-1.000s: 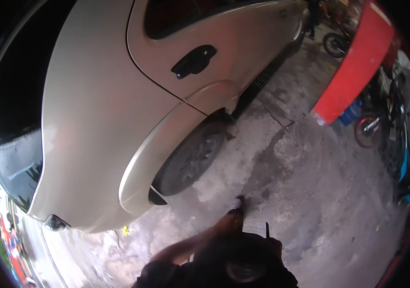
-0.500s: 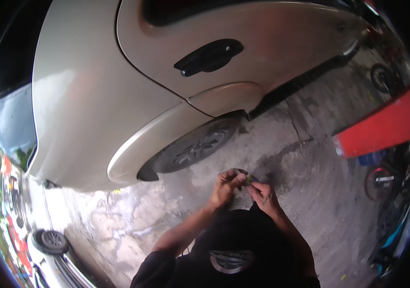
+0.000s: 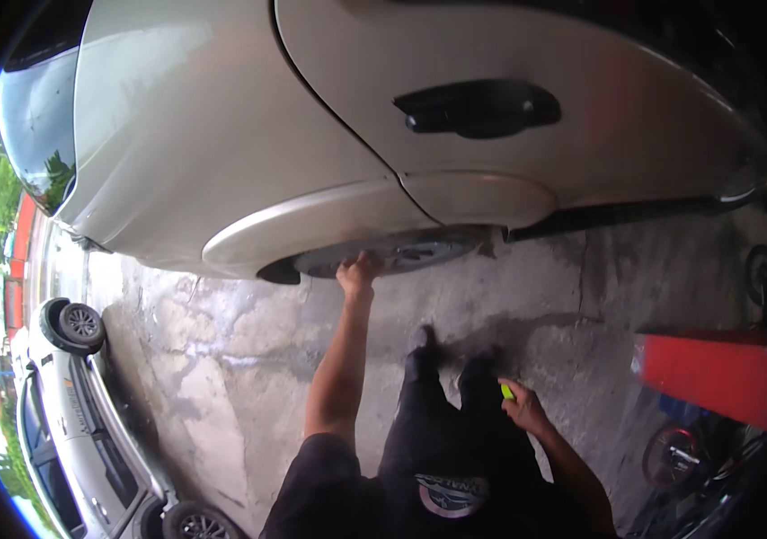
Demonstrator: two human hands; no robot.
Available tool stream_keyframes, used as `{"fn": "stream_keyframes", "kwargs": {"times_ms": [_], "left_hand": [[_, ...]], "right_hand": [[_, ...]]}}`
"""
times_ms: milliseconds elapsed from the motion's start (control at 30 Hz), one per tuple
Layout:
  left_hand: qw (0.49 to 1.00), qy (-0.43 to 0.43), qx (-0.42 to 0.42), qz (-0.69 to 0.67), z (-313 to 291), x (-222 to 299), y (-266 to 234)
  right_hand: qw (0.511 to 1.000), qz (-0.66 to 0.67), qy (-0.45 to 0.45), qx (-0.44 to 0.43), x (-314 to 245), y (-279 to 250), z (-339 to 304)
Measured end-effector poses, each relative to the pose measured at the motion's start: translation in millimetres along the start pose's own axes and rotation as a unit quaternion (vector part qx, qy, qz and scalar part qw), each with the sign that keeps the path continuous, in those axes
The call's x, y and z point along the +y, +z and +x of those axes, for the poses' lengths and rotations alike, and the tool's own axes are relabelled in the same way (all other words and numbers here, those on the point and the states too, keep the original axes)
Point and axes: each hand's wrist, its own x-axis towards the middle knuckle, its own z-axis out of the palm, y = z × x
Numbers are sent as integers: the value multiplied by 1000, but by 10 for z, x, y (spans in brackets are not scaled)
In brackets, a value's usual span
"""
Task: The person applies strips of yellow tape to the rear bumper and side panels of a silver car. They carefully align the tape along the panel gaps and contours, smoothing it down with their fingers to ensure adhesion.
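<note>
My left arm reaches forward to the rear wheel [image 3: 424, 255] of a beige car. Against that wheel, my left hand [image 3: 361, 271] has its fingers bent together; what they grip at the tyre is hidden. Low beside my right thigh, my right hand [image 3: 527, 410] is closed around a small bright yellow-green object [image 3: 507, 392]. Only one end of it sticks out, too little to tell its kind. The wheel sits under the flared arch [image 3: 311, 211], below the car's rear door with its black handle [image 3: 478, 108].
A red ramp-like panel [image 3: 716, 373] stands at the right, with a small red-rimmed wheel [image 3: 673, 454] below it. At the left another silver vehicle [image 3: 87, 404] is parked. Stained concrete floor [image 3: 248, 332] lies between, under my shoes [image 3: 423, 338].
My hands have come apart from in front of my chest. The left has gone forward to the wheel; the right has dropped to my right side with the yellow-green object.
</note>
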Motion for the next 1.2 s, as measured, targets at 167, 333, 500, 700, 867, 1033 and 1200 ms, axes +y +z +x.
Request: {"fn": "stream_keyframes", "kwargs": {"times_ms": [167, 333, 500, 700, 867, 1033, 1200], "left_hand": [[963, 180, -47, -196, 1595, -316, -552], [979, 200, -25, -10, 1536, -449, -207], [969, 230, -24, 88, 1520, -341, -263], [948, 265, -26, 176, 1463, -299, -373], [958, 199, -10, 205, 782, -116, -348], [978, 10, -128, 162, -1131, 523, 505], [891, 142, -330, 277, -2038, 1142, 1093]], "right_hand": [[998, -20, 21, 47, -283, -8, 41], [993, -22, 91, 68, -522, 48, -102], [991, 13, 41, 123, -814, 92, 161], [972, 171, -27, 161, -1541, -91, 571], [945, 237, -51, 218, -2245, -310, 807], [947, 258, -113, 154, -2405, -518, 945], [940, 300, -154, 54, -2463, -750, 1043]]}}
